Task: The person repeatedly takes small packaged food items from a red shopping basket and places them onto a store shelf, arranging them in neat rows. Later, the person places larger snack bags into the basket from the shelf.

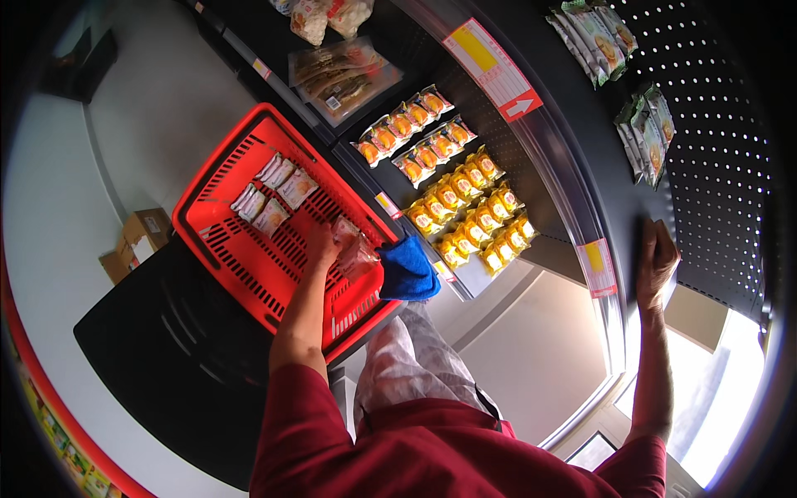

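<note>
My left hand (322, 244) is inside a red plastic shopping basket (249, 274), its fingers at some pink-and-clear snack packets (356, 252) on the basket's right side; whether they grip them is hard to tell. Several small white wrapped snack packets (274, 190) lie on the basket floor. A blue cloth (408, 267) hangs over the basket's rim nearest the shelf. My right hand (657, 258) rests with curled fingers on the upper black shelf (613, 187), nothing visible in it. Farther along that shelf stand green-and-white snack packets (646, 137) and another similar group (594, 43).
The lower shelf carries rows of yellow wrapped snacks (464, 193), orange-and-white ones (411, 127) and flat clear packs (345, 78). Price tags line the shelf edges, one large tag (493, 68) on the upper one. The basket sits on a black surface (180, 348); a cardboard box (144, 239) stands beyond.
</note>
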### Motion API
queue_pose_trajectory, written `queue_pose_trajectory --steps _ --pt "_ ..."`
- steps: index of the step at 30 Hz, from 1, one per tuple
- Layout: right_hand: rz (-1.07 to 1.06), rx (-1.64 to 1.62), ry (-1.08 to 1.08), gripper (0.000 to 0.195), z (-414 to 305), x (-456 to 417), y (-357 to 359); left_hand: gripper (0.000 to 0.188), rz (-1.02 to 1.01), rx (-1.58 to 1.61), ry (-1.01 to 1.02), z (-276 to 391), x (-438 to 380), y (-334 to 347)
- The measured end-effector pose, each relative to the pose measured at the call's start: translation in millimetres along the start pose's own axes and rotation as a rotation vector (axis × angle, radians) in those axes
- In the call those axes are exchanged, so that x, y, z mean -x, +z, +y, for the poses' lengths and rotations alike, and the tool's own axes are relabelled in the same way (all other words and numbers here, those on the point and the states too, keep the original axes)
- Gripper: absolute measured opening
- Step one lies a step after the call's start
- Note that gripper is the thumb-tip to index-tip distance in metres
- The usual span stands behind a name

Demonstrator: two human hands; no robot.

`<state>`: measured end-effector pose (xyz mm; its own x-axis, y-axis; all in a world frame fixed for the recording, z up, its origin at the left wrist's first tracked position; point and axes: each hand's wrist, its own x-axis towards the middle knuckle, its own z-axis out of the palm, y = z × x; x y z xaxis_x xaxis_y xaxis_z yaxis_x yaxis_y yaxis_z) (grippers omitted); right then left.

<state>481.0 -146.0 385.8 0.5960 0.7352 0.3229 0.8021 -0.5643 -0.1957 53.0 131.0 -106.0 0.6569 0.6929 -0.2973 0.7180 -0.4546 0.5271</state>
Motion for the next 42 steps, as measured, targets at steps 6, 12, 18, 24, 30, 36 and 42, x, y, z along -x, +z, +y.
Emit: queue_pose_trajectory --steps 6,12,18,24,30,36,42 --pt "0.013 -0.034 0.01 0.024 -4 -3 1 0.061 -0.127 0.035 -0.087 -23 -10 8" --pt "0.021 0.019 0.024 0.026 -1 -3 -1 0.058 -0.013 0.301 -0.085 -17 0 -10" --pt "0.044 -0.081 -0.001 0.029 -18 -7 -2 0.056 0.234 0.676 -0.159 -25 38 -35" --pt "0.014 -0.013 0.063 0.029 -30 -3 -13 0.056 0.049 1.329 -0.368 145 95 -179" --pt "0.025 -0.088 0.035 0.031 -29 -7 -19 0.05 -0.034 1.194 0.26 304 122 -304" --pt "-0.137 -0.727 0.29 0.05 -27 6 -47 0.041 -0.063 0.738 0.589 444 124 -357" --pt "-0.045 -1.016 0.253 0.064 -33 62 -103 0.035 0.089 0.233 0.854 537 108 -337"
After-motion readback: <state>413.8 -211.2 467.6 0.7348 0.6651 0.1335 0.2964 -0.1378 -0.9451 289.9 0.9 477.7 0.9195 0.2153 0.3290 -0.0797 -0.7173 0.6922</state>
